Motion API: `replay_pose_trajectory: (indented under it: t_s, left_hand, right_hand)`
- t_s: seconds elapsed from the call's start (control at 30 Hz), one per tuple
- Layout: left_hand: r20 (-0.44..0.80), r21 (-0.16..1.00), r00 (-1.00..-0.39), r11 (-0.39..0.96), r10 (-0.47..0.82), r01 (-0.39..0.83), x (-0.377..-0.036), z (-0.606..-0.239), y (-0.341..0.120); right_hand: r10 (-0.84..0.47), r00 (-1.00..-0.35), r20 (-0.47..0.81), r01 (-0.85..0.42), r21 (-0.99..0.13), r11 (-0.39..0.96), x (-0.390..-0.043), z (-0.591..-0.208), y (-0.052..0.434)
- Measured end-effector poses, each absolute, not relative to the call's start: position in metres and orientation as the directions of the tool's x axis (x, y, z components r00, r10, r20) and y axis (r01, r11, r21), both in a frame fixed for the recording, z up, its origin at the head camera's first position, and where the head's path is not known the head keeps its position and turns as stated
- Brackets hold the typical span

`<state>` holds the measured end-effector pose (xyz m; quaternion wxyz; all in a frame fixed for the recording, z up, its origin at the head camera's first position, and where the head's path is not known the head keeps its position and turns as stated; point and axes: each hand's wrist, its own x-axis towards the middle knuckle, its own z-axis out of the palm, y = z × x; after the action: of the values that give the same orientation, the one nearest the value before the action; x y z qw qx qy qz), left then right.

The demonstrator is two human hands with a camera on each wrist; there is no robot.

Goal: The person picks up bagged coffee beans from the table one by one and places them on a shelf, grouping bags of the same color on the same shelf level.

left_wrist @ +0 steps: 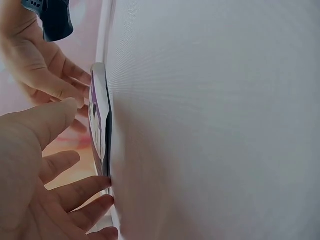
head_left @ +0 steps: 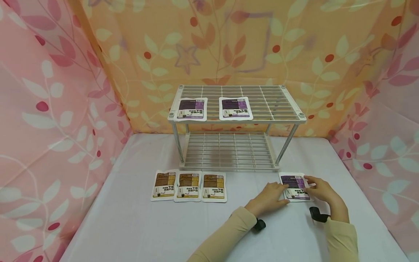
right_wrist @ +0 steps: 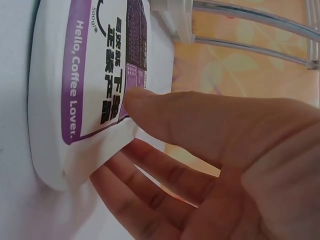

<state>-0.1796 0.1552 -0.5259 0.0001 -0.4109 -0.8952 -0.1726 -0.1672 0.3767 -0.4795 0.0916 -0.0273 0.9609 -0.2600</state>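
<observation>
So the purple coffee pouch (head_left: 295, 187) is lying flat on the worktop (head_left: 131, 225), off to the right and just in front of the wire rack (head_left: 235, 127), and both hands are on it. The right hand (head_left: 322, 190) has its thumb on top of the pouch's right edge with the fingers slipped under that edge, so it's pinching it and the corner is starting to peel up (the right wrist view shows this best). The left hand (head_left: 270, 196) is flatter, fingers mostly straight with the tips touching the pouch's left edge, more steadying than gripping as far as I can tell. Looks to me like the pickup step is in hand, with the pouch not yet off the cloth. Two matching purple pouches (head_left: 214, 108) already sit on the rack's top shelf, left and middle, with open space to their right, so I'd guess the next move needs a firmer grip, a clean lift and a carry up over the shelf rim. Three brown pouches (head_left: 189, 186) sit in a row on the left, well apart from the hands.
</observation>
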Motion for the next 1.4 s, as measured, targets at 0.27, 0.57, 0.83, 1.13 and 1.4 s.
replay_pose_trajectory:
  t_s: [0.27, 0.57, 0.83, 1.13, 1.4]
  left_hand:
    - [0.172, 0.318, -0.660, 0.593, 0.731, 0.740, -0.178, -0.528, 0.157]
    - [0.176, 0.422, -0.684, 0.573, 0.708, 0.702, -0.178, -0.529, 0.159]
    - [0.175, 0.466, -0.723, 0.590, 0.668, 0.659, -0.177, -0.522, 0.161]
    - [0.257, 0.490, -0.713, 0.548, 0.653, 0.678, -0.173, -0.515, 0.159]
    - [0.341, 0.506, -0.693, 0.498, 0.635, 0.705, -0.169, -0.505, 0.154]
  right_hand:
    - [-0.098, -0.972, -0.215, 0.032, -0.530, 0.848, -0.165, -0.477, 0.379]
    - [-0.106, -0.973, -0.205, 0.017, -0.523, 0.852, -0.163, -0.473, 0.382]
    - [-0.109, -0.983, -0.146, -0.015, -0.533, 0.846, -0.162, -0.467, 0.383]
    - [-0.073, -0.993, -0.095, -0.011, -0.536, 0.844, -0.159, -0.463, 0.381]
    - [-0.064, -0.998, 0.007, -0.057, -0.560, 0.827, -0.158, -0.457, 0.375]
